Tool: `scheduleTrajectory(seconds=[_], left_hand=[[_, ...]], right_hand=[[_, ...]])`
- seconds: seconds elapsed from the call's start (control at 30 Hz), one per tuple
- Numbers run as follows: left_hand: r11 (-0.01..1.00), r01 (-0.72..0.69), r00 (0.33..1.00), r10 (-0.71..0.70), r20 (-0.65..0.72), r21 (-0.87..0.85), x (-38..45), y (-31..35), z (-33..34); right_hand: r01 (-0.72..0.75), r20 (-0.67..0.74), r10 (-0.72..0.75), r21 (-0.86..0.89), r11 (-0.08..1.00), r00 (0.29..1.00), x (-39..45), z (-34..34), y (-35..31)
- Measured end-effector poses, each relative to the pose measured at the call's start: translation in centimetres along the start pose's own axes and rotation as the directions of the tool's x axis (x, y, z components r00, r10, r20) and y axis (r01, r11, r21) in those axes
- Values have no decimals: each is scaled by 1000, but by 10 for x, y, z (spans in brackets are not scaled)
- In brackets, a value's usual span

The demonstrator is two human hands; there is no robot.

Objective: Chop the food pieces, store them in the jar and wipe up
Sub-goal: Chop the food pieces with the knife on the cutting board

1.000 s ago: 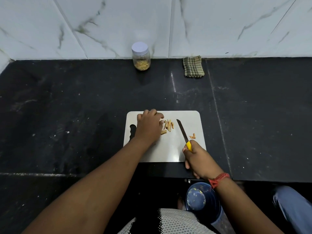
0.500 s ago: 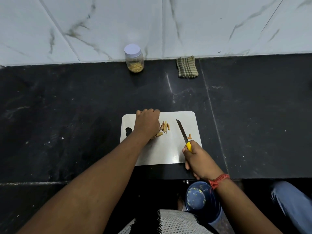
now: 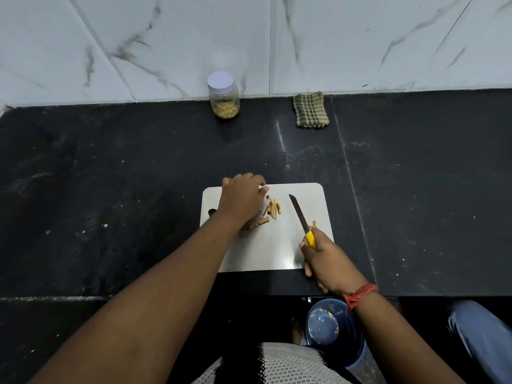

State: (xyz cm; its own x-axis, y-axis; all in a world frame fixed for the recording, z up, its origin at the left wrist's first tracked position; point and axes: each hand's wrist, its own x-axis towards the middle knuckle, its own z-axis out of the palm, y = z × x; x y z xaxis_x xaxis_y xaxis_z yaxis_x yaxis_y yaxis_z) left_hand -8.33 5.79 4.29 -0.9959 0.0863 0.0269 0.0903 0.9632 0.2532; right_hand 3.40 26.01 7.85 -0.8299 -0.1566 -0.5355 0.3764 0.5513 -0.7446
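Note:
A white cutting board (image 3: 277,253) lies on the black counter. Thin tan food sticks (image 3: 273,209) lie on its upper middle, and more pieces (image 3: 259,223) show beside my wrist. My left hand (image 3: 241,200) rests knuckles-up on the board's far left, fingers curled, just left of the sticks; what is under it is hidden. My right hand (image 3: 328,261) grips the yellow handle of a knife (image 3: 298,213), whose blade points up-left over the board, right of the sticks. One piece (image 3: 313,224) lies right of the blade. A lidded jar (image 3: 224,97) with chopped pieces stands at the wall.
A folded checked cloth (image 3: 310,110) lies by the wall, right of the jar. Below the counter's front edge stands a blue bin (image 3: 329,325). A leg in jeans (image 3: 482,331) shows at the lower right. Marble wall tiles back the counter.
My left hand has shifted slightly toward the board's far left edge, leaving the sticks more exposed. The knife stays in about the same place.

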Motion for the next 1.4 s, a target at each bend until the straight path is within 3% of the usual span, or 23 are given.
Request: scheduleTrajectory(seconds=[0.13,0.27,0.53,0.7,0.97,1.17,1.33,1.4], left_hand=[[992,-35,997,27,-70,-121,-42,-12,2],[997,-75,997,74,-37,-24,-79,-24,16],[989,68,996,-59,-70,131,-76,-20,11],[990,-95,995,96,-1,108,-75,-6,14],[990,-91,996,90,13,105,-89,2,23],[997,-79,989,75,-126,-25,-105,-4,26],[953,-301,945,304,-121,42,-109,-17,35],[947,-316,938,320,-133,56,-109,-21,39]], right_hand=[[1,-3,-1,2,1000,1000,1,-1,-1],[11,13,-11,-7,1000,1000,3,3,-4],[33,40,-31,-47,998,999,5,10,-13],[26,36,-24,-41,999,999,3,12,-13],[-1,32,2,-29,1000,999,0,11,-7],[-13,52,16,-63,998,999,-3,17,-5],[-31,103,46,-137,990,994,-6,28,-4],[-29,112,47,-155,987,993,-7,32,-4]])
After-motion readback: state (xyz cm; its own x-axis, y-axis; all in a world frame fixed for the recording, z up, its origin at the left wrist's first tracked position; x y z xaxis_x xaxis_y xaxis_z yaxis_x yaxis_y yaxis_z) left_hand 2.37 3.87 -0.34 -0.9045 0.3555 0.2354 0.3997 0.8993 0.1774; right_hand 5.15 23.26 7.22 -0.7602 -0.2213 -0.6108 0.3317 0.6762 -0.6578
